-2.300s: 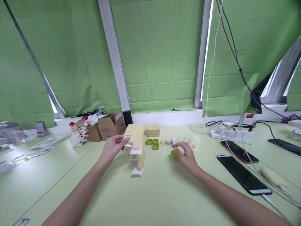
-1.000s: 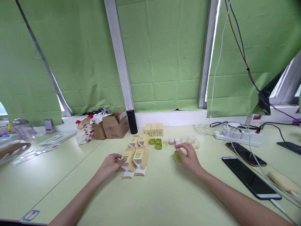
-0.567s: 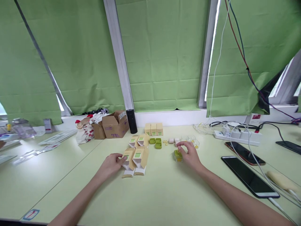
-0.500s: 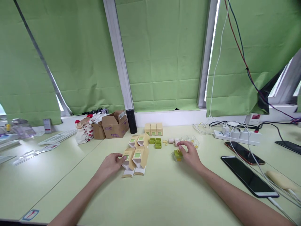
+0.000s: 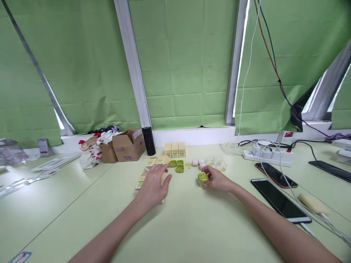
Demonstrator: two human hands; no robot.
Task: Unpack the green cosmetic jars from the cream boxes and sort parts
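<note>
Pale green table (image 5: 175,233), seen from the wearer's head. In the foreground, the left hand (image 5: 152,184) is open, fingers spread, above and partly hiding the near cartons (image 5: 140,182); whether it touches them cannot be told. To its right, the right hand (image 5: 218,179) grips a jar (image 5: 203,178) by its side, between thumb and fingers. The jar is upright, its green lid on top with a pale loop; whether its base meets the table cannot be told. At far right lie a charger (image 5: 314,204) and two phones (image 5: 281,201), the dark-screened pair side by side. Beyond the hands, from left to right: three green trays (image 5: 180,168), yellow pieces (image 5: 188,165), pinkish pieces (image 5: 195,163) and clear cups (image 5: 210,161). Behind the trays, three small boxes (image 5: 174,150) stand in a row. Farthest back hang green blinds (image 5: 189,65).
</note>
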